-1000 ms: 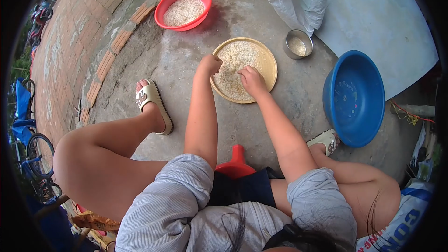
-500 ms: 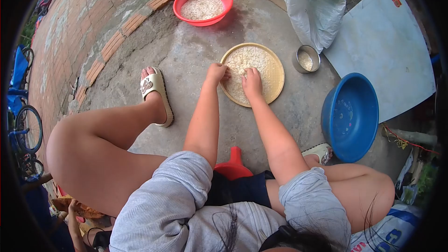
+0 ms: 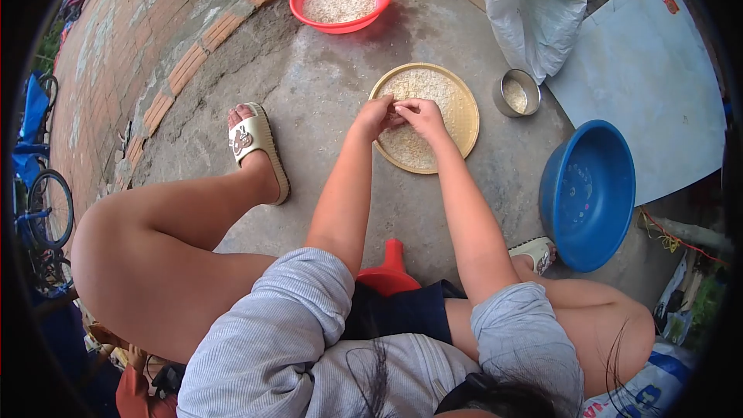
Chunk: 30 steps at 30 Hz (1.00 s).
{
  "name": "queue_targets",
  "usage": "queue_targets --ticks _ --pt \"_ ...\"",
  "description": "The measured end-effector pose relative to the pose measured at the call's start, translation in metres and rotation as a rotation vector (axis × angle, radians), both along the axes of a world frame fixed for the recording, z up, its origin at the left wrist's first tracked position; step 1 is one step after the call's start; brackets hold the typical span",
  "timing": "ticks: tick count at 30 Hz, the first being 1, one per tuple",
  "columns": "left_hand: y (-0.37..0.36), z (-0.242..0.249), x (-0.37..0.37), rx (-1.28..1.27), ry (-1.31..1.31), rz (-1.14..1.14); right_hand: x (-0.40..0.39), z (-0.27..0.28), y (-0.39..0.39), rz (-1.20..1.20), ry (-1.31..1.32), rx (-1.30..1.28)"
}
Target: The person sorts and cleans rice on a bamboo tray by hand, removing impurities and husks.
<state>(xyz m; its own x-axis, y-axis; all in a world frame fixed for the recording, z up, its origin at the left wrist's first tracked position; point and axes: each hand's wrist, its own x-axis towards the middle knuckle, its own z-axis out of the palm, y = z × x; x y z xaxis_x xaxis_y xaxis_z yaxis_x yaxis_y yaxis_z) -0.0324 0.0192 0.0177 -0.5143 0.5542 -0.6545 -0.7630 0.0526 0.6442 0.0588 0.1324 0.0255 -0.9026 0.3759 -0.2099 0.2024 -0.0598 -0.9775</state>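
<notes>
A round golden tray (image 3: 467,128) lies on the concrete, with pale grains (image 3: 426,90) spread over it. Above its left part my left hand (image 3: 375,116) and my right hand (image 3: 422,118) meet at the fingertips. Both hands have their fingers drawn together in a pinch; whatever they hold is too small to make out. A red basin (image 3: 340,29) of similar grains stands beyond the tray, and a small metal bowl (image 3: 516,93) with some grains is to its right.
A blue basin (image 3: 587,195) sits at the right beside a pale board (image 3: 650,85). A white sack (image 3: 534,15) stands at the back. Between my legs is a red plastic object (image 3: 391,272). Another person's arm (image 3: 133,387) shows at lower left.
My right hand has moved up and left from the grains to meet my left hand, which has shifted slightly right. The view has shifted a little. At lower left, a person's reddish sleeve now shows.
</notes>
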Motion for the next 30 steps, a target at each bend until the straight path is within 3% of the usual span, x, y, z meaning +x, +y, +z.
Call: queue_targets --ticks 2,4,6,7,8,10,13,17,19,22,24,26,30 --pt "0.000 -0.008 -0.002 0.049 -0.058 0.017 0.001 0.008 0.008 0.006 0.011 0.283" --pt "0.000 -0.016 -0.006 0.103 -0.114 0.032 0.009 0.012 0.016 -0.040 0.007 0.324" --pt "-0.002 -0.023 -0.010 0.134 -0.170 0.171 0.023 0.016 0.016 -0.066 0.016 0.560" --pt "-0.005 -0.024 -0.012 0.138 -0.170 0.168 0.035 0.020 0.017 0.092 0.020 0.603" --pt "-0.005 -0.026 -0.013 0.135 -0.170 0.167 0.046 0.021 0.018 0.090 0.019 0.601" --pt "-0.006 -0.023 -0.013 0.139 -0.178 0.181 0.069 0.017 0.020 0.452 0.239 1.016" --pt "-0.002 -0.021 -0.010 0.089 -0.127 0.149 0.093 0.004 0.013 0.534 0.307 1.033" --pt "0.002 -0.028 -0.008 0.055 -0.105 0.131 0.097 -0.013 0.008 0.450 0.227 1.098" --pt "0.006 -0.023 -0.003 -0.061 -0.052 0.090 0.086 -0.012 0.007 0.140 0.235 0.961" --pt "0.022 -0.016 0.008 -0.025 -0.130 -0.077 0.064 0.015 0.000 -0.086 0.200 0.792" --pt "0.033 -0.009 0.019 0.008 -0.123 -0.116 0.051 0.023 0.003 -0.077 0.182 0.731" --pt "0.040 -0.006 0.023 0.209 -0.170 -0.054 0.041 0.040 0.005 -0.080 0.296 0.916" --pt "0.035 -0.003 0.002 0.175 -0.148 0.012 0.054 0.036 0.013 -0.014 0.295 1.049"
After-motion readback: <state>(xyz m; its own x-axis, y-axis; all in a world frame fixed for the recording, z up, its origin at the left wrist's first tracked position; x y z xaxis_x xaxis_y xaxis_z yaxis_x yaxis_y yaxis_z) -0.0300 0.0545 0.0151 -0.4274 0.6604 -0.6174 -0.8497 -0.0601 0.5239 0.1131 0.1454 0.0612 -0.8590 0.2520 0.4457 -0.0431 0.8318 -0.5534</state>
